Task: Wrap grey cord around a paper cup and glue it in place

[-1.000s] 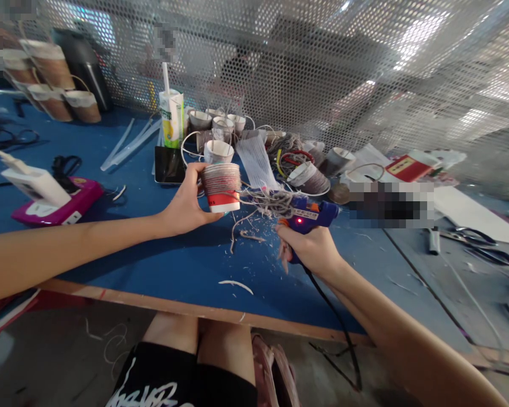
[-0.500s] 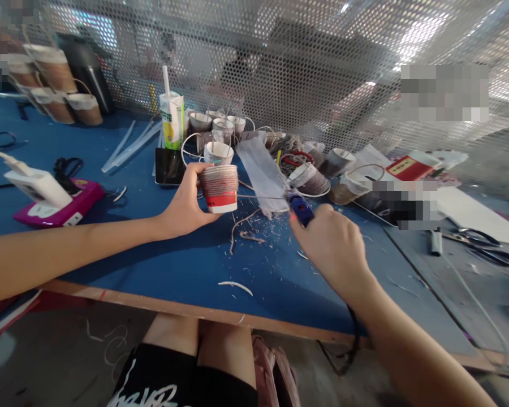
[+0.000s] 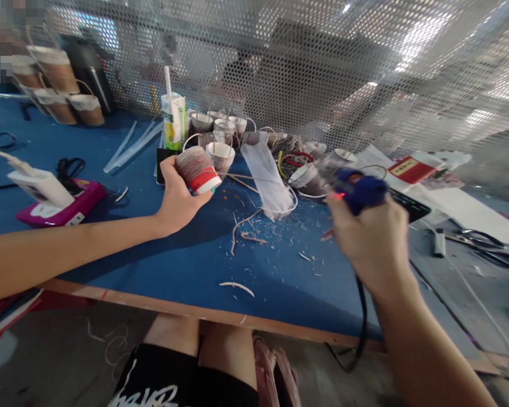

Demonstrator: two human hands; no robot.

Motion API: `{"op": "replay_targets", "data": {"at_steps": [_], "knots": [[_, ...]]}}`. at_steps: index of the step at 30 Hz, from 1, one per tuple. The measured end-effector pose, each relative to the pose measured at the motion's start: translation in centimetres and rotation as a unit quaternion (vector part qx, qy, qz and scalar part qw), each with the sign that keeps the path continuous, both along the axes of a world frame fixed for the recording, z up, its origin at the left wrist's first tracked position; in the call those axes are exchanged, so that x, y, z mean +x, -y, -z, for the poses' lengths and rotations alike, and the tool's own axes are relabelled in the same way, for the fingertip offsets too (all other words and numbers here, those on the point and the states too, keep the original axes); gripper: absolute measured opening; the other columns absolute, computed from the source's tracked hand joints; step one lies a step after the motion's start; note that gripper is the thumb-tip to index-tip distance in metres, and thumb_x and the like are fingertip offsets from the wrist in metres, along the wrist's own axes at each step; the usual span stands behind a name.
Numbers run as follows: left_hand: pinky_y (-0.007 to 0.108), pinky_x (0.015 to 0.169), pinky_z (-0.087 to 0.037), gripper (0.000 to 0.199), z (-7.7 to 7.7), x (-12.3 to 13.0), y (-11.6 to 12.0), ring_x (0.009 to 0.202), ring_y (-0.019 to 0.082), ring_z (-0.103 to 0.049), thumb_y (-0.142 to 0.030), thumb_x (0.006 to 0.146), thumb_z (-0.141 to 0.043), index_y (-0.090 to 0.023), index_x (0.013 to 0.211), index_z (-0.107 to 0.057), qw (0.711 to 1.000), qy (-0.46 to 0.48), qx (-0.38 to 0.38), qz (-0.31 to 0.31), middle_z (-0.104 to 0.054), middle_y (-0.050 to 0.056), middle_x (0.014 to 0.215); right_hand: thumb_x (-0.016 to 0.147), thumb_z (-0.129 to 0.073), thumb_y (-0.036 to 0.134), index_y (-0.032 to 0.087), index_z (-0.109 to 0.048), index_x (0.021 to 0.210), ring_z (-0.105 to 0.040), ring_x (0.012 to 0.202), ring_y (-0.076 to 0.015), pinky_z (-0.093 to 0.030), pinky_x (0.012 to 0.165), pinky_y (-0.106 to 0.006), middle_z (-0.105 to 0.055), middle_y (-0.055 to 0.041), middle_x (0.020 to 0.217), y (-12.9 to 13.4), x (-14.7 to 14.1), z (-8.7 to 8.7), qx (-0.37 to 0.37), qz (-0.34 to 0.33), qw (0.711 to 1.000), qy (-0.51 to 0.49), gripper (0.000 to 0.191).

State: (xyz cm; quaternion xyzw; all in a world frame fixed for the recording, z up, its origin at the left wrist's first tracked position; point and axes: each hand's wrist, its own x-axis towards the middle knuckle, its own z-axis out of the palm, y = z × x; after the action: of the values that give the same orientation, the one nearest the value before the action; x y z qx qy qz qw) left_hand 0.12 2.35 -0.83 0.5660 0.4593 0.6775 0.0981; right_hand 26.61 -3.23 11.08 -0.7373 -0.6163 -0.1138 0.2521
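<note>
Left hand (image 3: 176, 200): grasping a cord-wrapped cup (image 3: 198, 170), thumb and fingers around its left side. The cup is held up over the surface of the blue table (image 3: 161, 271), left of the middle of its near edge. It is tilted: wound part up and to the left, red-and-white end down and to the right.

Right hand (image 3: 375, 243): clasped around a blue glue gun (image 3: 358, 189), raised over the right part of the surface, well apart from the cup. A red light glows on the gun; its front end is blurred, so detail there cannot be read. A black cable (image 3: 362, 305) hangs below it past the near edge.

Between the hands, farther back, lies a bundle of whitish strands (image 3: 267, 172). A white cup (image 3: 220, 157) stands just beyond the held one, other cups near the far edge. A drink carton (image 3: 175, 121) with a straw stands behind the left hand.

Toward the left edge: a magenta power strip (image 3: 91, 198) with a white adapter (image 3: 42, 186). Toward the right edge: scissors (image 3: 487, 240). Near the front edge: a curved pale scrap (image 3: 237, 287). Beyond the far edge rises a perforated metal screen (image 3: 258, 68).
</note>
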Motion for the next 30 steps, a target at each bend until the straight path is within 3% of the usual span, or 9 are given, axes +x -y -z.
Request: {"op": "replay_targets", "data": {"at_steps": [3, 6, 9, 12, 18, 20, 22, 25, 30], "knots": [[0.048, 0.102, -0.046, 0.075, 0.1, -0.2, -0.3, 0.105, 0.022, -0.052, -0.007, 0.054, -0.078, -0.025, 0.109, -0.031, 0.999, 0.016, -0.039, -0.013, -0.041, 0.004, 0.112, 0.085, -0.047, 0.044, 0.020, -0.061, 0.093, -0.065, 0.091, -0.0359, -0.047, 0.077, -0.045, -0.067, -0.0193, 0.090, -0.4, 1.6, -1.8, 0.032, 0.062, 0.997, -0.016, 0.029], [0.047, 0.101, -0.046, 0.074, 0.1, -0.3, -0.3, 0.106, 0.021, -0.050, -0.011, 0.054, -0.078, -0.025, 0.109, -0.031, 0.999, 0.012, -0.031, -0.005, -0.039, 0.004, 0.112, 0.088, -0.041, 0.042, 0.022, -0.055, 0.074, -0.065, 0.088, -0.0370, -0.045, 0.068, -0.042, -0.063, -0.0184, 0.078, -1.0, 2.7, -2.3, -0.101, 0.085, 0.990, 0.040, 0.028], [0.046, 0.096, -0.049, 0.074, -0.2, 0.0, 0.0, 0.101, 0.020, -0.052, -0.022, 0.058, -0.081, -0.025, 0.111, -0.030, 0.998, -0.010, -0.019, 0.064, -0.041, 0.004, 0.111, 0.084, -0.045, 0.026, 0.022, -0.049, 0.063, -0.066, 0.080, -0.0333, -0.044, 0.064, -0.038, -0.057, -0.0130, 0.065, -1.9, 3.0, -0.8, -0.267, 0.060, 0.955, 0.117, 0.022], [0.040, 0.082, -0.056, 0.073, -0.5, 0.3, 0.5, 0.094, 0.018, -0.056, -0.031, 0.062, -0.081, -0.024, 0.114, -0.031, 0.984, -0.039, -0.023, 0.174, -0.044, 0.005, 0.110, 0.083, -0.054, 0.033, 0.018, -0.054, 0.069, -0.065, 0.074, -0.0301, -0.047, 0.065, -0.038, -0.059, -0.0107, 0.067, -2.2, 2.7, 1.2, -0.328, -0.009, 0.932, 0.150, 0.020], [0.037, 0.077, -0.059, 0.072, -0.9, 0.5, 0.9, 0.091, 0.019, -0.059, -0.027, 0.061, -0.081, -0.023, 0.114, -0.032, 0.969, -0.074, -0.039, 0.233, -0.047, 0.006, 0.109, 0.080, -0.065, 0.044, 0.014, -0.057, 0.107, -0.063, 0.072, -0.0208, -0.054, 0.076, -0.043, -0.057, -0.0199, 0.120, 0.4, 0.7, 1.0, -0.054, -0.249, 0.966, 0.031, 0.041], [0.038, 0.078, -0.059, 0.072, -0.9, 0.5, 0.9, 0.091, 0.018, -0.059, -0.023, 0.060, -0.079, -0.023, 0.114, -0.032, 0.967, -0.076, -0.045, 0.240, -0.048, 0.006, 0.108, 0.085, -0.060, 0.041, 0.021, -0.055, 0.112, -0.060, 0.062, -0.0128, -0.056, 0.068, -0.037, -0.051, -0.0162, 0.136, 1.6, -0.3, 0.8, -0.044, -0.391, 0.912, -0.120, 0.034], [0.039, 0.081, -0.059, 0.071, -1.1, 0.5, 1.0, 0.092, 0.019, -0.059, -0.020, 0.060, -0.079, -0.023, 0.114, -0.033, 0.962, -0.082, -0.048, 0.258, -0.048, 0.005, 0.107, 0.089, -0.056, 0.041, 0.025, -0.053, 0.110, -0.056, 0.052, -0.0075, -0.056, 0.058, -0.033, -0.049, -0.0134, 0.143, 2.2, -1.2, 1.2, -0.126, -0.496, 0.813, -0.276, 0.027], [0.040, 0.086, -0.058, 0.069, -1.3, 0.5, 1.3, 0.099, 0.020, -0.059, -0.018, 0.060, -0.079, -0.022, 0.114, -0.036, 0.955, -0.101, -0.043, 0.277, -0.049, 0.006, 0.109, 0.091, -0.053, 0.042, 0.024, -0.052, 0.107, -0.054, 0.047, -0.0040, -0.058, 0.055, -0.032, -0.048, -0.0125, 0.145, 2.1, -2.4, 2.9, -0.259, -0.543, 0.684, -0.414, 0.024], [0.041, 0.094, -0.055, 0.076, -1.5, 0.5, 1.6, 0.111, 0.023, -0.058, -0.020, 0.058, -0.083, -0.023, 0.119, -0.038, 0.947, -0.119, -0.016, 0.298, -0.048, 0.009, 0.119, 0.087, -0.055, 0.051, 0.022, -0.052, 0.103, -0.044, 0.039, -0.0022, -0.056, 0.047, -0.028, -0.062, -0.0099, 0.128, 0.7, -3.5, 4.5, -0.326, -0.511, 0.625, -0.491, 0.033]]}}
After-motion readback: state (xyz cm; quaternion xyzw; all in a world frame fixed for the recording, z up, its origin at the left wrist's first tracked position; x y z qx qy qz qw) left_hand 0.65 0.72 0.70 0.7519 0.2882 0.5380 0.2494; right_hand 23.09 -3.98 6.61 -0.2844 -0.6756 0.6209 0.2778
